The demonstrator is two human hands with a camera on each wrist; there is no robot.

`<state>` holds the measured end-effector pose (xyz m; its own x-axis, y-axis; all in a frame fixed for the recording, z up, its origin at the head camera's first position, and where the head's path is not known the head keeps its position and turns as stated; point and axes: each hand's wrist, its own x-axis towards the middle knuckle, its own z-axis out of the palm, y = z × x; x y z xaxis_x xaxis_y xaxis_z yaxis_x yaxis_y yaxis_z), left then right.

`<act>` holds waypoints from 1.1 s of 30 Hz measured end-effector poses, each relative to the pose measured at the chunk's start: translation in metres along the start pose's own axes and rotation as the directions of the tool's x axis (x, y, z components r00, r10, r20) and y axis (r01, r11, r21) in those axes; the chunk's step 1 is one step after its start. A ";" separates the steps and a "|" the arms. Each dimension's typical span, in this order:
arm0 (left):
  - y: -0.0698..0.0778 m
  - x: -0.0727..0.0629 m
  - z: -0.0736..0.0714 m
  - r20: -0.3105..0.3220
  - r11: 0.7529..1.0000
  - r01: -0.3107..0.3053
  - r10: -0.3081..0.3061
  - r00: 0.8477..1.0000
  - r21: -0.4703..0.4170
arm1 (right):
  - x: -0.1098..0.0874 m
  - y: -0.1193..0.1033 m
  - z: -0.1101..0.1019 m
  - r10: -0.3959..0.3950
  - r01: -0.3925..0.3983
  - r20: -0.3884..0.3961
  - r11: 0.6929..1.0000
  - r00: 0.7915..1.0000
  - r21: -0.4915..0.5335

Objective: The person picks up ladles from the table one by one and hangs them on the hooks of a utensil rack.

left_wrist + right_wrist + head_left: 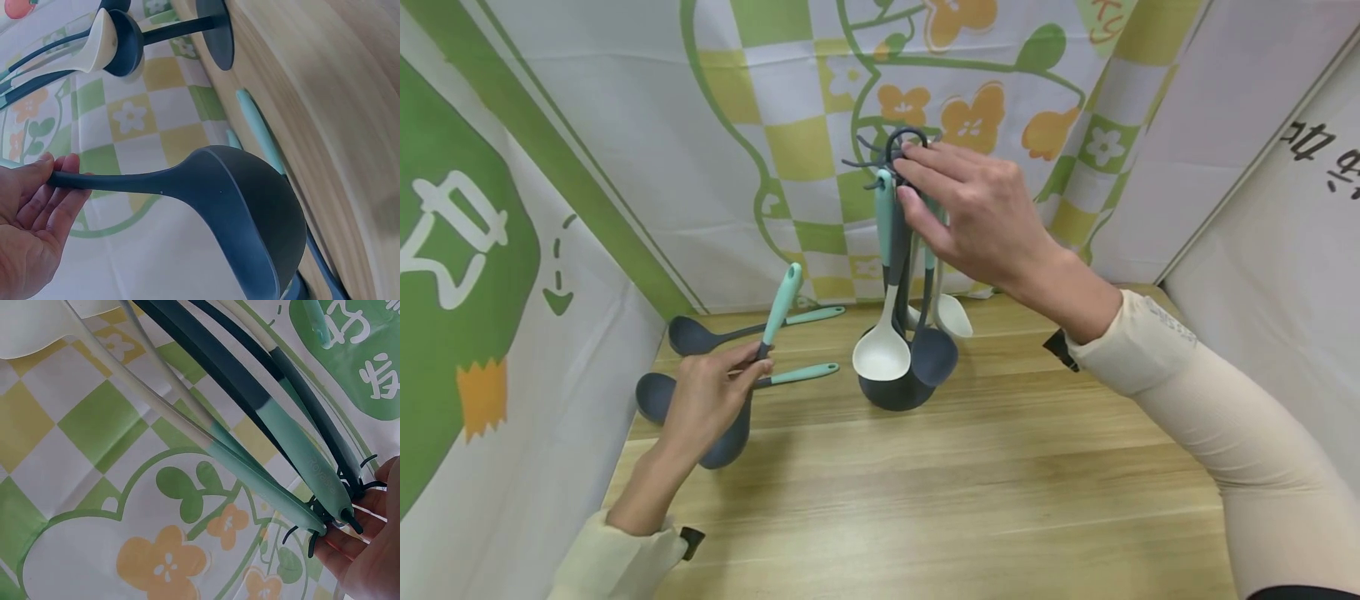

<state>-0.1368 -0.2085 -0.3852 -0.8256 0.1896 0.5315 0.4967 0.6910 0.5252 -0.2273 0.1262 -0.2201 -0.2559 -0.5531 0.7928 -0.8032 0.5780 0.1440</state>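
My left hand (pixel 706 400) pinches a navy ladle (pixel 782 302) around the dark shaft below its mint handle. In the left wrist view the deep ladle bowl (pixel 256 219) hangs close above the table. At the back, my right hand (pixel 988 208) holds the top of a dark utensil stand (pixel 891 393), its fingers among the hooks and by the top loop. From this stand hang a white ladle (pixel 882 354), a navy spoon-like utensil (pixel 935 357) and several others. Mint handles (pixel 306 465) crowd the hooks in the right wrist view.
Two navy utensils with mint handles lie at the table's left, one farther back (pixel 691 335) and one nearer (pixel 655 396). A patterned curtain (pixel 820 142) hangs right behind the stand. White side panels bound the wooden table (pixel 940 500) left and right.
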 end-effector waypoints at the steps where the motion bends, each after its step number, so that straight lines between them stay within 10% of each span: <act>1: 0.001 0.001 0.000 0.000 1.000 -0.003 0.003 1.000 -0.006 | 0.000 0.001 0.000 -0.003 0.003 -0.004 1.000 1.000 0.006; 33: 0.043 0.039 0.008 -0.061 0.992 -0.067 0.061 0.996 -0.103 | -0.008 0.031 0.010 -0.076 0.100 -0.110 0.968 0.991 0.231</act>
<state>-0.1493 -0.1657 -0.3472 -0.7761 0.1879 0.6020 0.5755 0.6014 0.5542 -0.2555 0.1427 -0.2279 -0.1336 -0.5257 0.8401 -0.9273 0.3654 0.0813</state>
